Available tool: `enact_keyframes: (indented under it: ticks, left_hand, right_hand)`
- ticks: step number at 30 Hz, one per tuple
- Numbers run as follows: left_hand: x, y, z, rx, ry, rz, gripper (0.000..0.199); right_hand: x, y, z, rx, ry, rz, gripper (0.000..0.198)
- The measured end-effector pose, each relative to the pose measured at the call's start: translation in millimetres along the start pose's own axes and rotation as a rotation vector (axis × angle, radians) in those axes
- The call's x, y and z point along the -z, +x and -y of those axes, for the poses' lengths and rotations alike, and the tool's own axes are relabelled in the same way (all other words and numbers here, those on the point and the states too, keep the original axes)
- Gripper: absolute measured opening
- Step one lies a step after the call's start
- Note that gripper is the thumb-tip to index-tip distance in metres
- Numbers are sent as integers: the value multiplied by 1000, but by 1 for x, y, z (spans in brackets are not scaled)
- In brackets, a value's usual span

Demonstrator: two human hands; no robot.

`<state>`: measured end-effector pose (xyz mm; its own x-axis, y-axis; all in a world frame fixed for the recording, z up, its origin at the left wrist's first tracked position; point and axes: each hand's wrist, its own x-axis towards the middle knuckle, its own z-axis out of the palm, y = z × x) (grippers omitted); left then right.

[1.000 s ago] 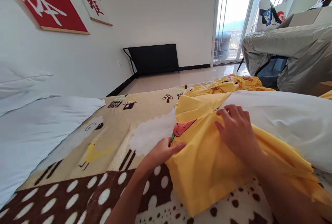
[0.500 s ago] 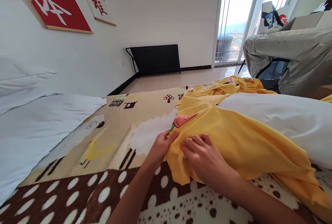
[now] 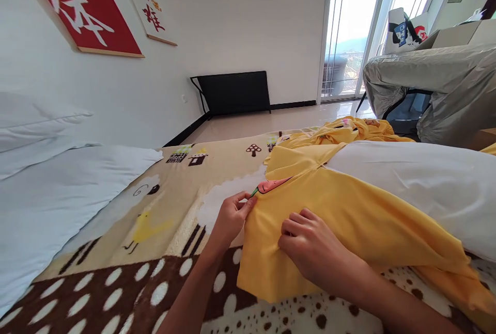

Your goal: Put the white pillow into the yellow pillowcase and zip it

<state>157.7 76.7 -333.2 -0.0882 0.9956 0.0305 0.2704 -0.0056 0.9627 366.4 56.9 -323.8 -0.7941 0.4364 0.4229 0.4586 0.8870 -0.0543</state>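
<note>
- the yellow pillowcase [image 3: 349, 220] lies on the bed, spread over the patterned blanket [image 3: 163, 220], in the middle and right of the view.
- its long axis runs from the near left edge away toward the far right, where it wraps the white pillow [image 3: 418, 184]; its open near end hangs loose toward the person, its lower hem lying on the dotted part of the blanket.
- a small carrot print [image 3: 271, 186] sits at the pillowcase's left edge, its tip pointing left toward the left hand.
- the left hand [image 3: 231, 216] is closed in a pinch on the pillowcase's left edge, thumb and fingers pressed together over the cloth just below the carrot print.
- the right hand [image 3: 313, 243] rests on top of the yellow cloth with fingers curled, gathering a fold; whether it truly grips the cloth i cannot tell.
- the two hands are near each other, apart, with a strip of yellow cloth between them.
- a white quilt [image 3: 58, 194] lies at the left of the bed, well apart from the hands.
- more crumpled yellow fabric [image 3: 349, 130] lies at the far edge of the bed, beyond the pillow.
</note>
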Motion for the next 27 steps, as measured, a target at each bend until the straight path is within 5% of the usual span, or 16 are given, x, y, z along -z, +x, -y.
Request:
enact_keyframes:
  ticks: [6, 13, 21, 24, 27]
  left_hand:
    - [-14, 13, 23, -16, -91, -187, 46]
    - [15, 7, 7, 140, -422, 132, 37]
    - [19, 0, 21, 241, -189, 534, 21]
    - [8, -5, 11, 122, -163, 548, 12]
    - [-8, -10, -2, 80, -245, 402, 15]
  right_hand:
    - [-5, 2, 3, -60, -11, -30, 10]
    - [-10, 7, -12, -134, 19, 2, 5]
    - [-16, 8, -18, -114, 71, -42, 17]
    - [-16, 8, -20, -91, 96, -69, 19]
    - [-11, 9, -25, -182, 126, -134, 18]
